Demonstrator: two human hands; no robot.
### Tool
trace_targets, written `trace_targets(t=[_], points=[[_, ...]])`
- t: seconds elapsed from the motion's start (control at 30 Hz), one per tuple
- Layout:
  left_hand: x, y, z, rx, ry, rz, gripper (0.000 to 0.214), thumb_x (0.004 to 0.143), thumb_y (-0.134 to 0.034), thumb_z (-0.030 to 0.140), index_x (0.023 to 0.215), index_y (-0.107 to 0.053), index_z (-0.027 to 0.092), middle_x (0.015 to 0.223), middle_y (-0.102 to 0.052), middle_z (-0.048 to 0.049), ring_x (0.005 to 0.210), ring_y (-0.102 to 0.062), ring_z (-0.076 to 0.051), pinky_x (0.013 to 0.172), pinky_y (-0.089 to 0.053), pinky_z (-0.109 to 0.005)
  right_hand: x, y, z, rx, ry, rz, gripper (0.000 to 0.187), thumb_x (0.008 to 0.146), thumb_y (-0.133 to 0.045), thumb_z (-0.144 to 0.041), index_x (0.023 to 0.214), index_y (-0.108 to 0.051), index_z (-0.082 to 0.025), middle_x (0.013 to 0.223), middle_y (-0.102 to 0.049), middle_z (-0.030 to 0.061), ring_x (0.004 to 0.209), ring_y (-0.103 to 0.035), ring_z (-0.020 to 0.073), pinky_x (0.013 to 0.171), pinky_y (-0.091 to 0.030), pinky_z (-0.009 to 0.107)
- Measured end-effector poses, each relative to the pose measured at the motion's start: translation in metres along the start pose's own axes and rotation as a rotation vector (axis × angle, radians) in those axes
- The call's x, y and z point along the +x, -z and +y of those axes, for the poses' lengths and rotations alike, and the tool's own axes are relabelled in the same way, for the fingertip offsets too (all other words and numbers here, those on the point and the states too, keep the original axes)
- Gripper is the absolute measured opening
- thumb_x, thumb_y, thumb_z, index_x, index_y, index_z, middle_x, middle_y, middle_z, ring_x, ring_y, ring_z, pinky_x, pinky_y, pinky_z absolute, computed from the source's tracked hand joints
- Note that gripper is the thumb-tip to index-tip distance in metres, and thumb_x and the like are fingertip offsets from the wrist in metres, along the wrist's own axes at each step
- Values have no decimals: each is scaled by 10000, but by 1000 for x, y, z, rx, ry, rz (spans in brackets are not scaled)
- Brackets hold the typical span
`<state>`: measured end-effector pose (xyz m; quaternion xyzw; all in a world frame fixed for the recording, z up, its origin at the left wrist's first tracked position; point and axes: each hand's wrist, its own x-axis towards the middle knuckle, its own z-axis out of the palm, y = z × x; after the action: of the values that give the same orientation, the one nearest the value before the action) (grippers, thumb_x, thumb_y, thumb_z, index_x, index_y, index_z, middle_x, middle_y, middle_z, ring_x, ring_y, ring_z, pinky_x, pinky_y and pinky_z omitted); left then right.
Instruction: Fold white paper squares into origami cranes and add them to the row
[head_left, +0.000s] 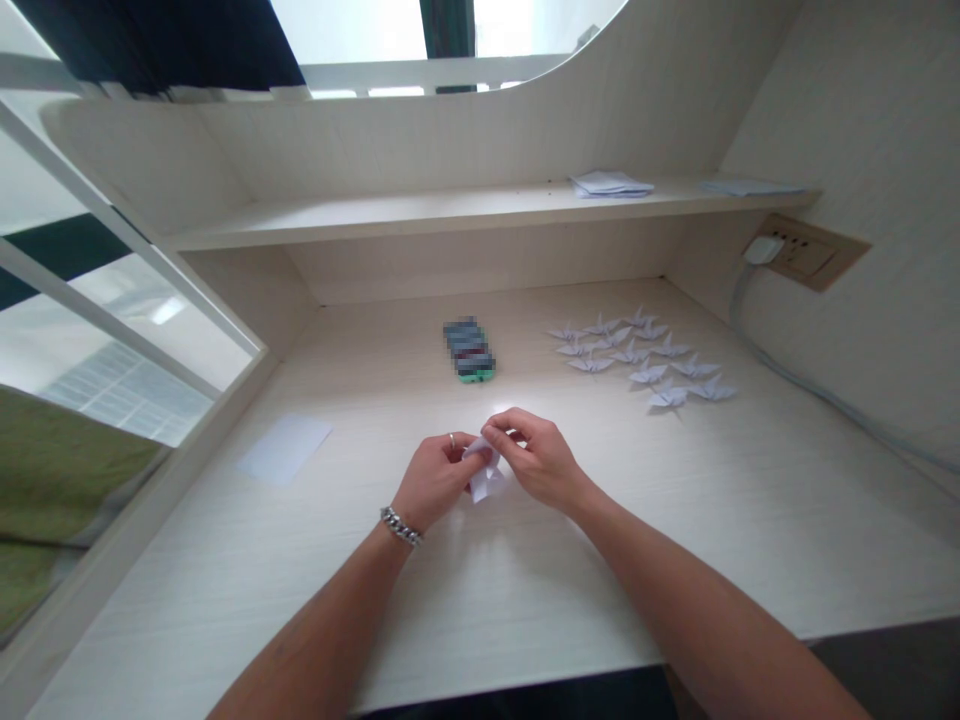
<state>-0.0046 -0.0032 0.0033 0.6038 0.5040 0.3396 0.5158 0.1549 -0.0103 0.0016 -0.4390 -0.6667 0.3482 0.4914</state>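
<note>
The left hand (435, 483) and right hand (540, 462) meet above the worktop (315, 580), their fingers clenched from both sides on a folded white paper (484, 475). This two-handed pinch seems to keep the folds from springing apart, with the paper held up where both hands can work it. Farther back on the right, paper cranes (637, 360) sit in loose rows, apparently out of the hands' way. A flat paper sheet (285, 450) lies to the left, within easy reach. Between them, near the back, sits a blurred object (469, 350) with a green edge. More paper (611, 184) rests on the shelf (420, 225) above.
</note>
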Motion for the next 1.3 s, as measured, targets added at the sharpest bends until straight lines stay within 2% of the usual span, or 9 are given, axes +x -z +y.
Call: trace_targets(t=[0.17,0.27,0.4,0.5,0.73,0.97,1.03,1.13,1.3], points=[[2,2,3,-110,-91,208,201,675,-736,288,811,-756,142,745,-729,-61,627,-634,-160,548,-492,-236,3,1,7,144,-127,75,191,842,-614,-322,920,-682,-161,947,-691,71,849,-638,172,723,-509,277],[1,2,4,-154,-162,269,195,644,-731,180,835,-762,154,825,-755,-70,709,-672,-181,612,-522,-248,5,0,13,222,-181,37,234,774,-682,-290,973,-675,-166,996,-698,81,888,-657,192,777,-521,314],[-1,0,3,-167,-238,266,212,634,-735,142,843,-764,167,848,-762,-65,726,-685,-181,632,-539,-251,5,-3,17,418,-206,-26,218,741,-693,-233,950,-684,-174,877,-730,61,815,-679,189,755,-522,324],[-1,-1,2,-191,-269,252,203,630,-742,135,829,-764,173,837,-762,-55,733,-690,-178,638,-546,-246,6,-4,18,502,-246,-1,186,694,-708,-180,880,-704,-176,780,-730,34,720,-671,165,686,-513,290],[0,2,1,-161,-308,248,156,622,-747,115,765,-762,177,723,-748,-32,649,-665,-151,591,-525,-221,7,-5,18,522,-232,58,144,643,-727,-152,781,-741,-192,726,-711,6,669,-638,140,655,-500,263],[-2,3,1,-112,-372,232,121,646,-740,132,752,-761,188,796,-756,-42,711,-681,-166,646,-535,-237,6,-4,20,474,-179,76,86,642,-745,-168,724,-739,-189,723,-713,19,686,-638,160,672,-506,283],[-1,3,1,-115,-354,241,122,642,-743,135,753,-759,182,784,-755,-43,703,-680,-169,643,-535,-243,6,-4,20,479,-178,87,90,640,-753,-181,724,-724,-182,716,-706,17,675,-634,152,658,-505,277],[0,3,1,-168,-294,271,155,618,-759,132,767,-754,173,764,-751,-39,691,-674,-167,627,-532,-245,7,-4,18,538,-238,79,201,633,-776,-232,802,-685,-172,737,-697,16,668,-637,142,616,-508,262],[3,1,-4,-299,-215,319,196,592,-777,128,784,-748,158,787,-749,-47,704,-671,-168,654,-528,-265,5,-7,12,547,-389,-33,341,655,-771,-320,904,-598,-166,609,-642,-22,577,-628,134,552,-506,259]])
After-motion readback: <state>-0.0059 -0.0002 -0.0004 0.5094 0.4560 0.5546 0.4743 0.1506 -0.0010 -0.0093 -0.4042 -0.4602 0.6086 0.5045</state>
